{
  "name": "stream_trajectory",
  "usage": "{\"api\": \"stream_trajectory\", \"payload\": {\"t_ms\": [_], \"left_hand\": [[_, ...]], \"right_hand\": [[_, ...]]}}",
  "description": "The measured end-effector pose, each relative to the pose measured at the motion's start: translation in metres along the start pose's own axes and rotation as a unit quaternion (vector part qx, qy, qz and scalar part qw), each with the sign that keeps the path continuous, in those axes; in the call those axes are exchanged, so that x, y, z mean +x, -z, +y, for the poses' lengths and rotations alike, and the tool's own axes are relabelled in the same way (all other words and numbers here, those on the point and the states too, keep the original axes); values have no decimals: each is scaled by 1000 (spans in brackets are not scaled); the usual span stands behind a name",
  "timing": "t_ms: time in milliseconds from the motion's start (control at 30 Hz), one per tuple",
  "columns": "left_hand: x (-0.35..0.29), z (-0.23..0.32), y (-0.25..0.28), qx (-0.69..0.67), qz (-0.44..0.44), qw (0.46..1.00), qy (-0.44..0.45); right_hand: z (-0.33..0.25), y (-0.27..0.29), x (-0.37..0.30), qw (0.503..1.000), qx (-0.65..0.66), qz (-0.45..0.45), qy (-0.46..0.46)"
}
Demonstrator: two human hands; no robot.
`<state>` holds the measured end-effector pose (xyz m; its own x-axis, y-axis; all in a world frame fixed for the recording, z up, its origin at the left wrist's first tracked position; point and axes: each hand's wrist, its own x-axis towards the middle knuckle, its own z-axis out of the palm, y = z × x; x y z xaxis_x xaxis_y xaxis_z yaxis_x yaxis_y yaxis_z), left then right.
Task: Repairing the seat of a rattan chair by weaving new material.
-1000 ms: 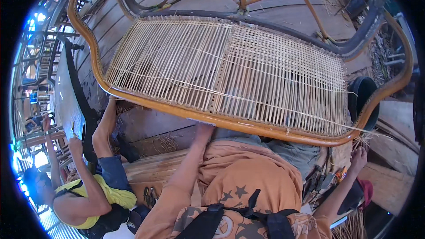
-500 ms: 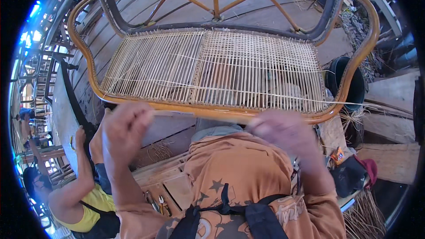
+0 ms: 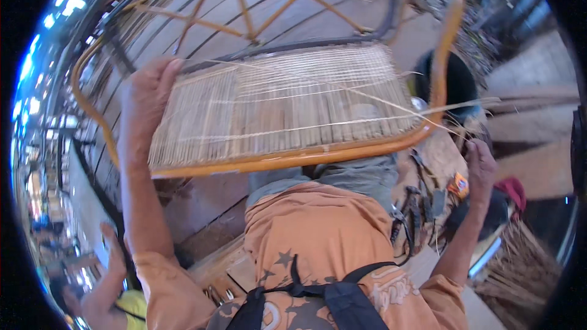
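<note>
Holding a pale strand (image 3: 373, 96) between them, the left hand (image 3: 147, 91) is closed in the upper left and the right hand (image 3: 482, 164) pinches at the right. The strand slants over the cane seat (image 3: 293, 113), mid-frame, inside its orange-brown rim (image 3: 306, 159). Tools (image 3: 415, 211) lie lower right.

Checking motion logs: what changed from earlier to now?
Left hand went up and left from the front rail; right hand, lately by the rail, swung back out right. A pale strand, seemingly pinched by both, now stretches between them. The woven panel looks unchanged.
</note>
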<state>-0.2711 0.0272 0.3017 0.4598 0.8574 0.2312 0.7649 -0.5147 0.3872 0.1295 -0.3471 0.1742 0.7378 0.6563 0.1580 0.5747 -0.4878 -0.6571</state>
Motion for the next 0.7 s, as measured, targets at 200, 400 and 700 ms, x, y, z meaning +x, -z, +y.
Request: {"api": "stream_trajectory", "payload": {"t_ms": [200, 400, 700], "left_hand": [[46, 14, 8, -52, 213, 964, -152], [14, 91, -35, -85, 80, 991, -71], [-73, 48, -120, -103, -156, 982, -1]], "right_hand": [[105, 17, -37, 904, 252, 248, -241], [139, -19, -91, 760, 384, 164, -499], [114, 63, 45, 892, 260, 233, -288]]}}
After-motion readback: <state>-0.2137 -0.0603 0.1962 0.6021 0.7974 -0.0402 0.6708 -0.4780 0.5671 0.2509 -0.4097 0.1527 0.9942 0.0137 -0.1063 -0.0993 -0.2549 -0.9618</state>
